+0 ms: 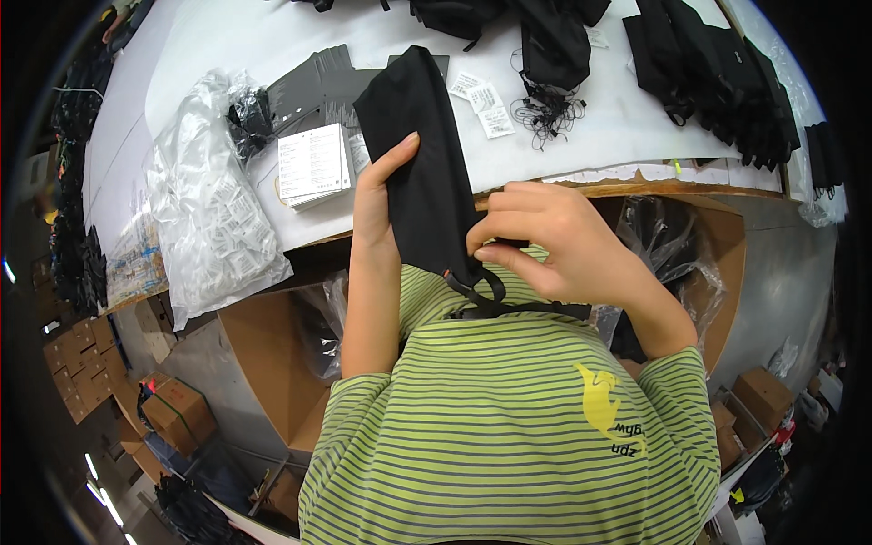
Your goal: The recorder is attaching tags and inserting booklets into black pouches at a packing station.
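A long, flat black fabric pouch [422, 163] is held up in front of my body, tilted, over the table's near edge. My left hand [380, 195] grips it along its left side, the thumb lying across the front. My right hand [559, 232] is closed in a pinch at the pouch's lower right edge; a bit of black material shows between the fingers, and their tips partly hide it. From the pouch's bottom end hangs a black strap loop [488, 292] with a small red tab beside it.
Along the white-covered table [599, 136] lie a stack of white printed cards [312, 163], dark grey cards [309, 86], white labels [490, 109], tangled black cords [548, 116] and more black pouches [713, 77]. A clear bag of small white packets [213, 204] overhangs the edge. Cardboard boxes [272, 354] stand below.
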`<state>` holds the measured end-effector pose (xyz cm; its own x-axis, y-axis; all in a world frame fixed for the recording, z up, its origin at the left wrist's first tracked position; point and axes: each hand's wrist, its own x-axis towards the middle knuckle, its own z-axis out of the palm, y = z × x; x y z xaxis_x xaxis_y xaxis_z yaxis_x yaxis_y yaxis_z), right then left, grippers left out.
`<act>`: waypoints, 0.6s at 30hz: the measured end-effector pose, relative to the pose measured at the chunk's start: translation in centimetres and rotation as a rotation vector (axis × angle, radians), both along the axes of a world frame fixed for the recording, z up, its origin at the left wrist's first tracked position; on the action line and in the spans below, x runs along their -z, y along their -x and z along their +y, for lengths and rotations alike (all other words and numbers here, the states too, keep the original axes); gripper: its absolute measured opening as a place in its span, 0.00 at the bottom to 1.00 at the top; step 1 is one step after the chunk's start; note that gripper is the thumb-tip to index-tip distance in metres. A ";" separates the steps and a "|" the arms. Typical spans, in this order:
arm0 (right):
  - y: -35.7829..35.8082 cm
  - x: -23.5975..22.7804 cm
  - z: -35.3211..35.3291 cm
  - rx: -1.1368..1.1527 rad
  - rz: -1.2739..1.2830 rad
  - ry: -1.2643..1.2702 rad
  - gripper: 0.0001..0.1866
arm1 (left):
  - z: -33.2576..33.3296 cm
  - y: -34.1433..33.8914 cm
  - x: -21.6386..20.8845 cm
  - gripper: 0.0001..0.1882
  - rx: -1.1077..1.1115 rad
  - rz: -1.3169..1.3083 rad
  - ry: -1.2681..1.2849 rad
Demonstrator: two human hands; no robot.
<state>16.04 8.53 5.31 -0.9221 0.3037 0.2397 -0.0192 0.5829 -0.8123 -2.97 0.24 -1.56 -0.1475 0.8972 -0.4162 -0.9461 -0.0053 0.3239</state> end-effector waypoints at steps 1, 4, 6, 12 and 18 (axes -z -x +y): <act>-0.1 0.1 -0.1 -0.020 -0.014 0.017 0.04 | -0.1 -0.1 0.0 0.12 -0.016 0.015 0.024; -0.4 -0.1 0.1 -0.066 -0.077 0.005 0.04 | -0.2 -0.3 -0.1 0.11 -0.035 0.040 0.048; -0.4 -0.4 0.4 -0.091 -0.125 -0.026 0.05 | -0.2 -0.2 -0.1 0.11 -0.036 0.051 0.046; 1.3 -0.5 -0.3 0.193 -0.006 -0.562 0.20 | 0.5 -1.3 -0.8 0.17 -0.199 0.287 0.199; 2.7 0.3 1.7 0.196 0.103 -0.592 0.26 | -1.5 -0.9 -2.2 0.22 -0.144 0.238 0.060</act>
